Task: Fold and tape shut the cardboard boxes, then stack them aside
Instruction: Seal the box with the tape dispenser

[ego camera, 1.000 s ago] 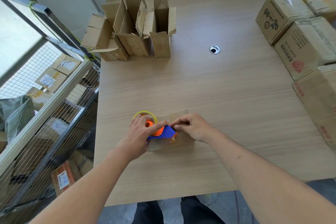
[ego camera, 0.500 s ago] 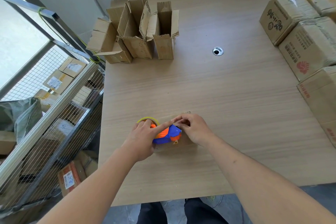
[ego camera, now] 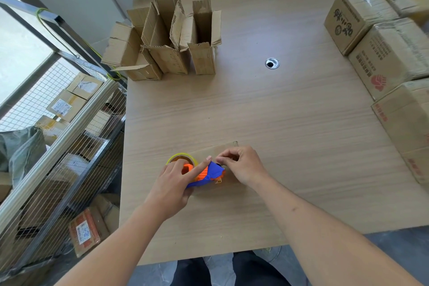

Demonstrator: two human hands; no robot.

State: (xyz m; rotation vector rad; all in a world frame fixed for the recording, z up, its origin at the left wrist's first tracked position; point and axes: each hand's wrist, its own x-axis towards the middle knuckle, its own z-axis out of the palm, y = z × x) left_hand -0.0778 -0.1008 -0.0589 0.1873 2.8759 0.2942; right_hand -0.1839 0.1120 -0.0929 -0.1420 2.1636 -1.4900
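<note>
Pale wood-grain counter fills most of the view, with a wire-mesh shelf rack of parcels off its left edge and a round cable hole in its far half. Taking the tape dispenser as the landmark: it sits on top of a flat cardboard box near the counter's front edge, and that box runs with its long axis left to right under the tool, showing mostly beyond and to the right of it. The yellow-rimmed tape roll is at the dispenser's left end and the blue nose points right.

The left hand grips the dispenser from the left and near side, index finger laid straight along the orange top. The right hand is just right of the nose, its thumb and fingers pinched together at what appears to be the loose tape end; the clear tape itself is too faint to make out.

Far beyond the dispenser, toward the counter's back left, stand several open boxes with flaps up, not yet closed. Far to its right sit closed printed cartons at the counter's right edge.

My reading is that the tape is being started on this box. The coming pull would run along the box's long axis, so the right hand, nearer the free end, likely anchors it while the left draws the dispenser away leftward.
</note>
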